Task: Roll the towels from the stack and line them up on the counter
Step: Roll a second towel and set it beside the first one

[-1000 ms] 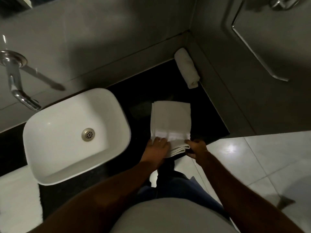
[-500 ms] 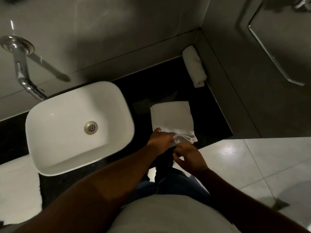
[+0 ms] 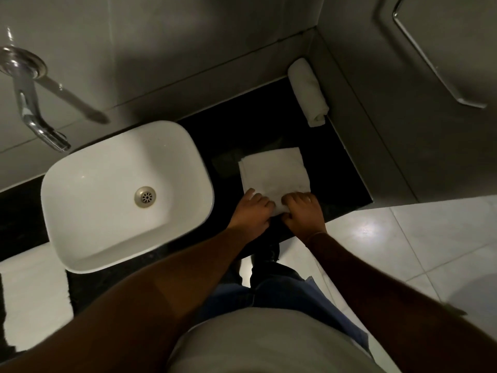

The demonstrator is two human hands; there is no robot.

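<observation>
A stack of folded white towels (image 3: 273, 172) lies on the black counter (image 3: 242, 125), just right of the basin. My left hand (image 3: 251, 211) and my right hand (image 3: 304, 208) sit side by side on its near edge. Both curl their fingers over a rolled-up fold of the top towel. One rolled white towel (image 3: 308, 92) lies in the far right corner of the counter, along the side wall.
A white rectangular basin (image 3: 80, 184) with a metal drain (image 3: 145, 196) fills the left of the counter. A chrome tap (image 3: 29, 103) juts from the back wall above it. Grey walls close the counter at the back and right. The pale tiled floor (image 3: 403, 238) lies below.
My right hand has moved up from below the towel's near edge and now grips it beside my left hand. The near edge is turned over into a small roll.
</observation>
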